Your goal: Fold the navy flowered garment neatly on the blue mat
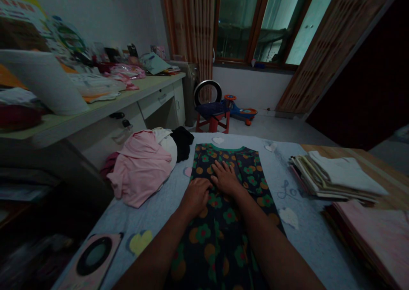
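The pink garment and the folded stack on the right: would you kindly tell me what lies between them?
In the head view, the dark floral garment lies flat between the pink garment and the folded stack.

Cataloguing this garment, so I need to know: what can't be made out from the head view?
- Lower end of the dark floral garment: cut off by the bottom edge.
- Its middle: covered by the left hand and right hand.
- Whatever lies under the pink cloth bundle: hidden by the bundle itself.
- Pink-topped stack of folded cloth: cut off by the right and bottom edges.
- Small items on the desk: too small and dim.
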`<state>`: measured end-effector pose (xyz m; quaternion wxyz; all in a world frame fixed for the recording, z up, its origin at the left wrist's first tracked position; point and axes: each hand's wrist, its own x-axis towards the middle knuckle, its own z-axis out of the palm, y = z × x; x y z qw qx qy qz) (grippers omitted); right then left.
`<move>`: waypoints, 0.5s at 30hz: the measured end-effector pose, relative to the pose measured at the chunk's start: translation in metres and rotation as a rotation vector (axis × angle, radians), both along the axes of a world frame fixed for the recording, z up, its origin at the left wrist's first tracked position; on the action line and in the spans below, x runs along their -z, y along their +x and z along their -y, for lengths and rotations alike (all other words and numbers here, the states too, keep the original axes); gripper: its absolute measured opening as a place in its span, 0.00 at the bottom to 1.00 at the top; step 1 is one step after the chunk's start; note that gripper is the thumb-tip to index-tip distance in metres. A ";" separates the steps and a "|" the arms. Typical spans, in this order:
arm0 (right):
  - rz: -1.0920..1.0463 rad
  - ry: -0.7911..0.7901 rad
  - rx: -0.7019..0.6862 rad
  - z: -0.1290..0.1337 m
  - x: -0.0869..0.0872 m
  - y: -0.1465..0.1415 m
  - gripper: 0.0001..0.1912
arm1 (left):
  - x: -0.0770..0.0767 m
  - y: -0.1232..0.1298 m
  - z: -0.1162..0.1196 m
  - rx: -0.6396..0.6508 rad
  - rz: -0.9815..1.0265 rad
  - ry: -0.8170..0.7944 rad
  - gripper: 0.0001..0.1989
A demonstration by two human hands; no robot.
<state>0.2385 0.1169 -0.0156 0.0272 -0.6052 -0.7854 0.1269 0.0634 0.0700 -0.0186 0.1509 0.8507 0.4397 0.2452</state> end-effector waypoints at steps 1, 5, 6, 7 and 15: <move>-0.006 -0.002 -0.006 0.000 0.000 0.001 0.31 | 0.000 0.000 0.000 0.000 0.001 0.000 0.12; -0.076 0.032 -0.050 0.000 0.002 0.005 0.26 | 0.000 0.000 0.000 -0.005 -0.006 0.002 0.12; -0.098 0.041 -0.065 0.000 0.002 0.006 0.25 | 0.001 0.000 0.000 -0.005 -0.007 0.004 0.12; -0.118 0.049 -0.079 0.000 0.002 0.006 0.24 | 0.001 0.000 -0.001 -0.005 -0.007 0.006 0.12; -0.141 0.060 -0.076 0.001 0.002 0.005 0.26 | 0.000 0.000 0.000 -0.003 0.002 0.006 0.12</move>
